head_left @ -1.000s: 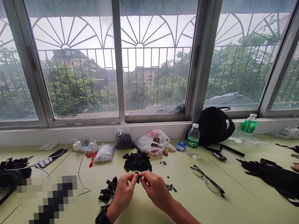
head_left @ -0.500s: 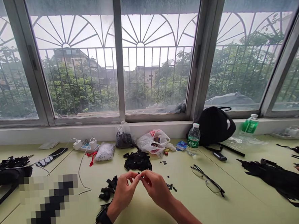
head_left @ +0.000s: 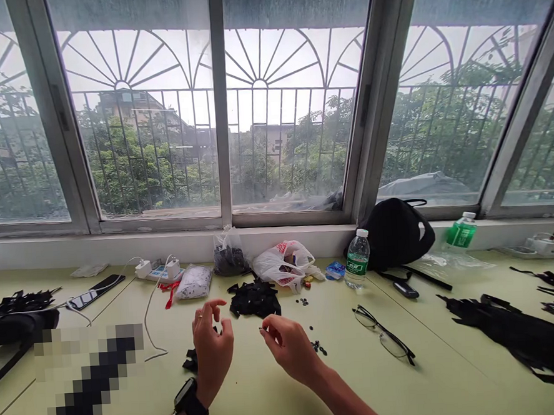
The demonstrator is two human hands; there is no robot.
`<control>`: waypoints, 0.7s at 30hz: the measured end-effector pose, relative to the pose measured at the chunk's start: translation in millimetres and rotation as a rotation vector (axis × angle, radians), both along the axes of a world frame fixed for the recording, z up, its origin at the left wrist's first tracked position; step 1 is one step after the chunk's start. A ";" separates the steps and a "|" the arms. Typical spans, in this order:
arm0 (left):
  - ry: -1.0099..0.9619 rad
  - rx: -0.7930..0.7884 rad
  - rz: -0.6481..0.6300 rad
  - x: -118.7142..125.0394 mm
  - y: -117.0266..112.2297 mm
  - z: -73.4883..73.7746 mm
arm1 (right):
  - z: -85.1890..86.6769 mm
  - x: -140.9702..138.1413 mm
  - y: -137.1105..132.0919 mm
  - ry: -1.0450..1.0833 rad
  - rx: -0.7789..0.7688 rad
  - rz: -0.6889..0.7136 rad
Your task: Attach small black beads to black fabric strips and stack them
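My left hand (head_left: 212,344) hovers open over a small heap of finished black pieces (head_left: 192,358) on the green table (head_left: 410,387), fingers spread, a watch on its wrist. My right hand (head_left: 288,346) is held just to its right, thumb and forefinger pinched on something tiny that I cannot make out. A pile of black fabric pieces (head_left: 254,299) lies just beyond both hands. Small black beads (head_left: 317,346) are scattered right of my right hand.
Eyeglasses (head_left: 383,337) lie to the right. A water bottle (head_left: 356,259), plastic bags (head_left: 285,263), a black bag (head_left: 397,232), chargers (head_left: 161,269) and a phone (head_left: 95,291) line the window side. Black strips (head_left: 514,329) lie at far right, more black material (head_left: 16,317) at far left.
My hands were pinched together on a small black piece; now they have parted. The left hand moved left over the small heap and opened. Another person's hand at far right has left view.
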State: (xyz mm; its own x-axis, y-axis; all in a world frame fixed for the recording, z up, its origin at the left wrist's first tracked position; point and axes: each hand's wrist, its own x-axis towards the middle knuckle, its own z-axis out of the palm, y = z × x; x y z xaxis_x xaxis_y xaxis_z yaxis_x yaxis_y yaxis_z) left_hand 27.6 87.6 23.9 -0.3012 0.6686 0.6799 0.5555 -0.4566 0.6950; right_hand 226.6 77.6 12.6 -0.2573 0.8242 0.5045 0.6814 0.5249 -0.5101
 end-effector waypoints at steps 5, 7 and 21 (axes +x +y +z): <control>0.148 0.083 -0.131 6.6 -8.4 1.8 | -1.7 4.1 1.2 -0.129 -0.037 -0.027; 0.215 0.044 -0.240 11.8 -10.7 -1.5 | 0.4 10.3 3.5 -0.200 -0.050 -0.045; 0.331 -0.225 -0.596 18.9 -18.5 -8.7 | 18.3 90.3 27.0 -0.429 -0.344 -0.239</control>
State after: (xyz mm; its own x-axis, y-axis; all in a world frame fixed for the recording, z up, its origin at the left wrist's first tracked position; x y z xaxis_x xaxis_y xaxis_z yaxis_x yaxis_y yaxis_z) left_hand 46.5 69.0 15.2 0.3576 0.7895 0.4989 0.4540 -0.6138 0.6458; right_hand 316.9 104.6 30.9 -0.1667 0.9818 0.0908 0.9428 0.1857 -0.2770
